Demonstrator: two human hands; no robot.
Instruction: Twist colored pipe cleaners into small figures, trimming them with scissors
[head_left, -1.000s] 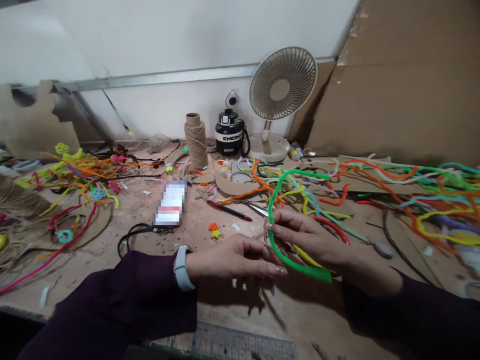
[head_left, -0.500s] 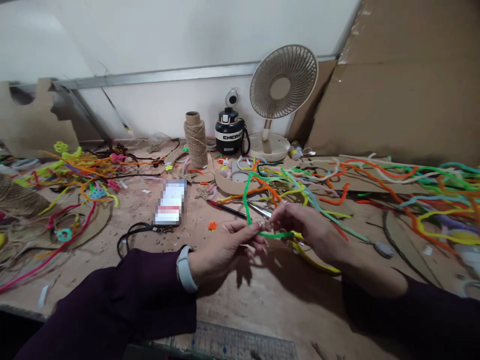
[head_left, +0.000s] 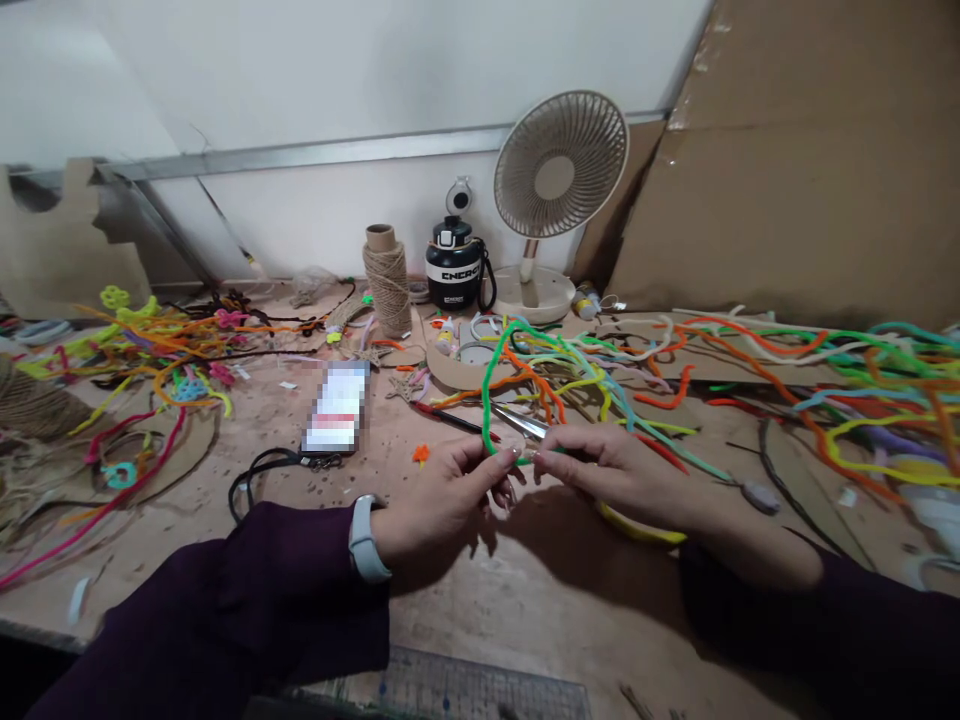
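Observation:
A green pipe cleaner [head_left: 487, 400] rises in a curve from between my two hands, its upper part arching over toward the right. My left hand [head_left: 457, 485] pinches it low down between thumb and forefinger. Close beside, my right hand [head_left: 607, 470] has its thumb and fingertips pressed together on the same green piece, which they partly cover. Just behind the hands lie silver scissors [head_left: 521, 420] and a dark pencil-like stick [head_left: 454, 417]. Part of a yellow strip [head_left: 645, 530] shows under my right hand.
Colourful pipe cleaners [head_left: 780, 350] spread over the right side, more at the left. A phone [head_left: 337, 405], twine spool [head_left: 387, 285], black bottle [head_left: 454, 270] and fan [head_left: 560, 170] stand or lie farther back. A ruler [head_left: 480, 685] lies along the front edge.
My right hand's fingertips have closed on the green pipe cleaner near my left hand. The green piece now curves more at its lower end. The view has shifted slightly.

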